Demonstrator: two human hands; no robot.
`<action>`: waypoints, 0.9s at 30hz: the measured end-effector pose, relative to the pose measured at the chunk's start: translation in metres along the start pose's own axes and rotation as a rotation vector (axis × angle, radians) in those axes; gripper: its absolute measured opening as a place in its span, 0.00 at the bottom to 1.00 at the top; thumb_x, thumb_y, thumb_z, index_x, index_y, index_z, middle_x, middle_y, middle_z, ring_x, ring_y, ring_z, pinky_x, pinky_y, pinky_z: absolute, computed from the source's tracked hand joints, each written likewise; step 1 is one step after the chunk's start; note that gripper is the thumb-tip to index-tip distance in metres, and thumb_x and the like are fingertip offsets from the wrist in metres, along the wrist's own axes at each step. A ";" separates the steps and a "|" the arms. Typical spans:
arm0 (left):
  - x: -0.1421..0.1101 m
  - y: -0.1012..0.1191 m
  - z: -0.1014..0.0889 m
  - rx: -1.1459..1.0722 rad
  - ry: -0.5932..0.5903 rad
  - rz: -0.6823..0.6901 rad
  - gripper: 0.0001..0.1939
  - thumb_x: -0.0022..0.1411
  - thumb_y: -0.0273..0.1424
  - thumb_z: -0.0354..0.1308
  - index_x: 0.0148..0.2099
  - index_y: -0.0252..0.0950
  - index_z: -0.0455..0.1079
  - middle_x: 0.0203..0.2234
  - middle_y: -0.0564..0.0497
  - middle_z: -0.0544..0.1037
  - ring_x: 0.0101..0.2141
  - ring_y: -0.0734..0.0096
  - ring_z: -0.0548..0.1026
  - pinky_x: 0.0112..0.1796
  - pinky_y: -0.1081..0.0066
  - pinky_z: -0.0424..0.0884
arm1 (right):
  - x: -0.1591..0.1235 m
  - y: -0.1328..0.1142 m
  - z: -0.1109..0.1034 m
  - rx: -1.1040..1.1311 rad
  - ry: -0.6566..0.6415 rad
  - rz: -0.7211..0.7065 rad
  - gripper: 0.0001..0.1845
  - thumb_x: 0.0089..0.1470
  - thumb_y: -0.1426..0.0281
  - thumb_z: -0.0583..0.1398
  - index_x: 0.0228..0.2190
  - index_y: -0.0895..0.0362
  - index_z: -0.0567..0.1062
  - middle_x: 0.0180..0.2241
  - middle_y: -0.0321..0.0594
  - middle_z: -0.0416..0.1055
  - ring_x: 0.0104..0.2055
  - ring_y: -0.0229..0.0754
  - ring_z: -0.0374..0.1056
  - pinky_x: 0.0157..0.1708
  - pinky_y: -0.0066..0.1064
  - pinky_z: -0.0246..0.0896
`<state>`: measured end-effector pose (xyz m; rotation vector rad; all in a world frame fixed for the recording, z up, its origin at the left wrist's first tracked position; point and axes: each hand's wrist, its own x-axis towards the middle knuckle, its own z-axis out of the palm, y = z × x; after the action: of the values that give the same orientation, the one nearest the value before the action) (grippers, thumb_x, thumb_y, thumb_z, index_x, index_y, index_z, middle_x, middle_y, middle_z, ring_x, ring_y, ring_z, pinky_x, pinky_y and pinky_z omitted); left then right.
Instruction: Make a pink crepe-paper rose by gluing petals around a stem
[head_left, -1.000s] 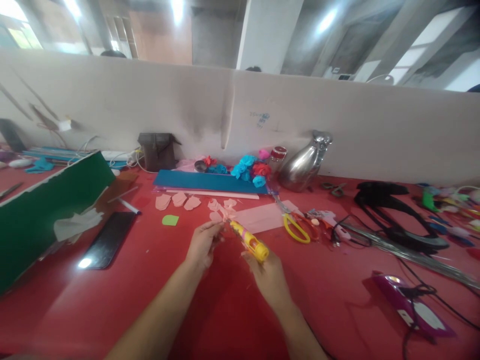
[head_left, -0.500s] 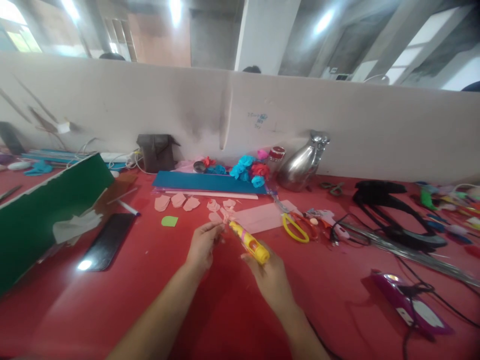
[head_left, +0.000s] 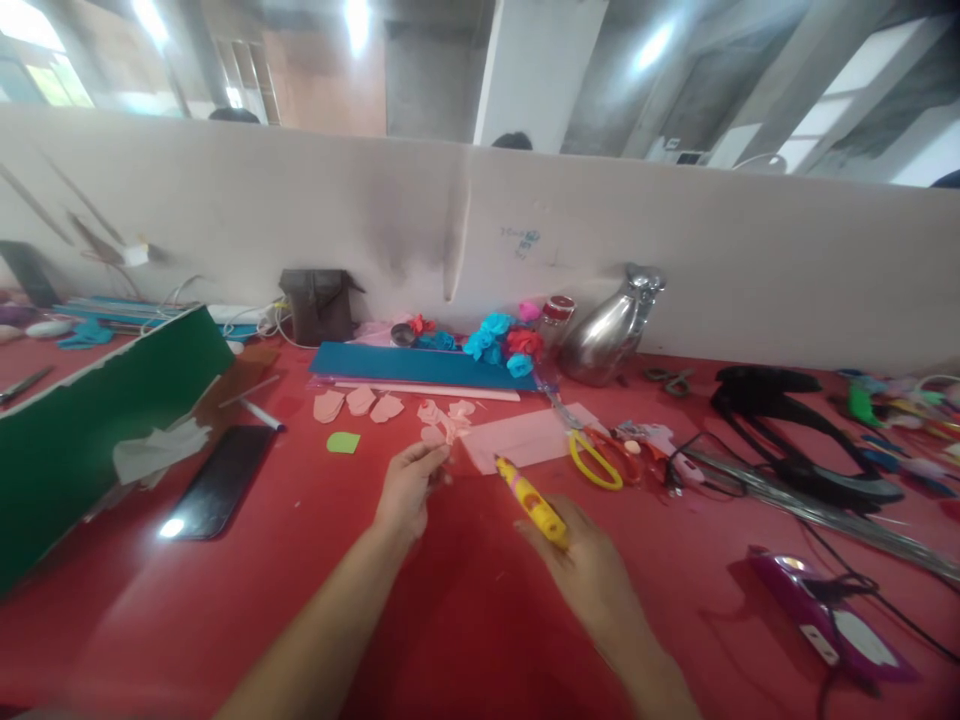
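Note:
My left hand [head_left: 411, 482] is closed in a pinch, its fingertips at a crumpled pink paper piece [head_left: 452, 424]. That piece overlaps other pink scraps behind it, so its exact outline is hard to make out. In my right hand [head_left: 581, 560] is a yellow glue gun [head_left: 531, 500], its tip pointing up and left, apart from the left fingers. Pink petal-shaped cutouts [head_left: 360, 401] lie in a row beyond my left hand, with a light green paper piece [head_left: 343, 443] nearer. A pink paper strip [head_left: 517, 436] lies flat just past the glue gun's tip.
Yellow-handled scissors [head_left: 595, 460] lie right of the strip. Behind are a blue sheet [head_left: 420, 366], paper flowers [head_left: 499, 340] and a steel jug [head_left: 611, 325]. A phone [head_left: 217, 485] and green board [head_left: 112, 420] stand left; a purple power strip [head_left: 832, 615] with cords lies right.
My right hand has drawn the glue gun back to the right and toward me, away from the pink paper at my left fingers. My left hand has barely moved.

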<state>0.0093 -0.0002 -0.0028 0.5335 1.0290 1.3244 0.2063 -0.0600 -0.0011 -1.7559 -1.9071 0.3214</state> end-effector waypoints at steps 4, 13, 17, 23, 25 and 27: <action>0.000 0.001 0.001 -0.015 0.005 -0.005 0.12 0.40 0.32 0.67 0.28 0.32 0.71 0.19 0.54 0.72 0.17 0.82 0.65 0.20 0.77 0.53 | -0.013 0.048 -0.019 -0.297 -0.051 0.078 0.15 0.53 0.60 0.53 0.38 0.54 0.68 0.34 0.45 0.72 0.27 0.45 0.70 0.22 0.30 0.57; 0.006 0.002 -0.003 0.060 0.050 0.175 0.08 0.45 0.31 0.62 0.29 0.32 0.73 0.20 0.53 0.73 0.18 0.81 0.64 0.23 0.75 0.57 | -0.016 0.079 -0.027 -0.633 0.166 -0.054 0.21 0.48 0.72 0.50 0.45 0.59 0.70 0.50 0.56 0.64 0.46 0.58 0.63 0.42 0.48 0.58; 0.015 0.012 -0.015 0.070 0.171 0.327 0.08 0.46 0.31 0.61 0.31 0.33 0.73 0.21 0.54 0.72 0.20 0.80 0.63 0.26 0.75 0.59 | 0.008 0.013 -0.005 -0.369 0.032 -0.240 0.18 0.53 0.69 0.50 0.45 0.54 0.71 0.45 0.46 0.69 0.48 0.50 0.62 0.48 0.42 0.54; 0.033 0.020 -0.033 -0.083 0.376 0.369 0.13 0.42 0.31 0.65 0.33 0.32 0.73 0.22 0.54 0.72 0.24 0.79 0.66 0.30 0.74 0.61 | 0.068 -0.053 0.046 -0.288 -0.230 -0.200 0.15 0.55 0.69 0.52 0.40 0.54 0.75 0.42 0.45 0.71 0.46 0.49 0.60 0.43 0.38 0.51; 0.036 0.018 -0.034 -0.122 0.378 0.346 0.13 0.41 0.31 0.66 0.32 0.32 0.73 0.23 0.53 0.73 0.25 0.78 0.67 0.32 0.74 0.62 | 0.088 -0.064 0.061 -0.334 -0.221 -0.152 0.15 0.56 0.68 0.51 0.38 0.56 0.75 0.42 0.47 0.71 0.46 0.50 0.59 0.41 0.38 0.50; 0.036 0.015 -0.033 -0.141 0.350 0.352 0.13 0.40 0.31 0.66 0.32 0.33 0.73 0.25 0.52 0.74 0.28 0.77 0.69 0.36 0.73 0.63 | 0.106 -0.072 0.073 -0.379 -0.197 -0.090 0.16 0.57 0.67 0.50 0.37 0.57 0.75 0.42 0.49 0.70 0.47 0.52 0.58 0.41 0.40 0.50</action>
<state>-0.0289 0.0299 -0.0172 0.3937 1.1476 1.8358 0.1047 0.0464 -0.0034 -1.9240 -2.3013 0.1063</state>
